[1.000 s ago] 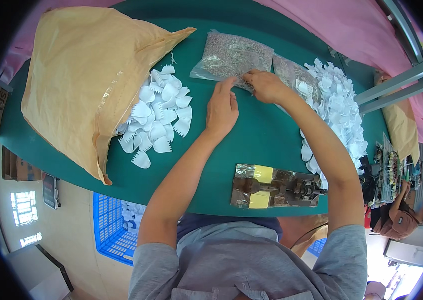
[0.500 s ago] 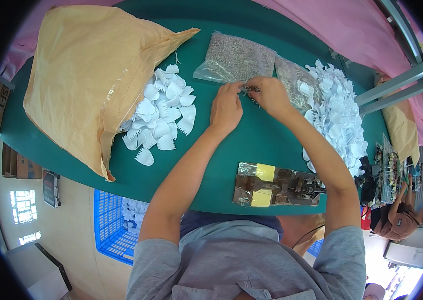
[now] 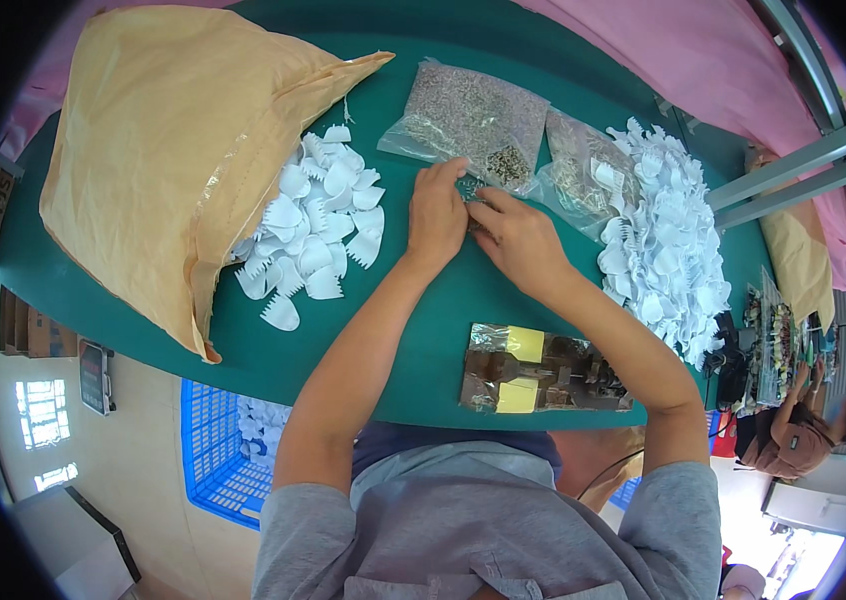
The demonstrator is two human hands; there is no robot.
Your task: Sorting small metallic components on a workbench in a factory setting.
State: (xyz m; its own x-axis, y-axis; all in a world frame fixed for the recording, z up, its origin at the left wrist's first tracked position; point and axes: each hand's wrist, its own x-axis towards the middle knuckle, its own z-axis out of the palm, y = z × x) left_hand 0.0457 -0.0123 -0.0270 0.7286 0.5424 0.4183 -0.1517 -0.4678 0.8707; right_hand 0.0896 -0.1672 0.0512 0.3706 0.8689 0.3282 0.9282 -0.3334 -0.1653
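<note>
I hold my left hand (image 3: 436, 215) and right hand (image 3: 521, 240) together, fingertips pinching a small dark part (image 3: 470, 190) between them, just before the clear bag (image 3: 468, 115). I judge steady, light pressure keeps it aligned.

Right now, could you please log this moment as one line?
left hand and right hand: pinching small part together | clear bag: just beyond | green table

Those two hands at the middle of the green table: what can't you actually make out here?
- Head view: what the left hand and right hand pinch; fingers cover it, too small.
- Clear bag: contents too fine.
- Tan sack: inside hidden.
- Blue crate: mostly under the table.
</note>
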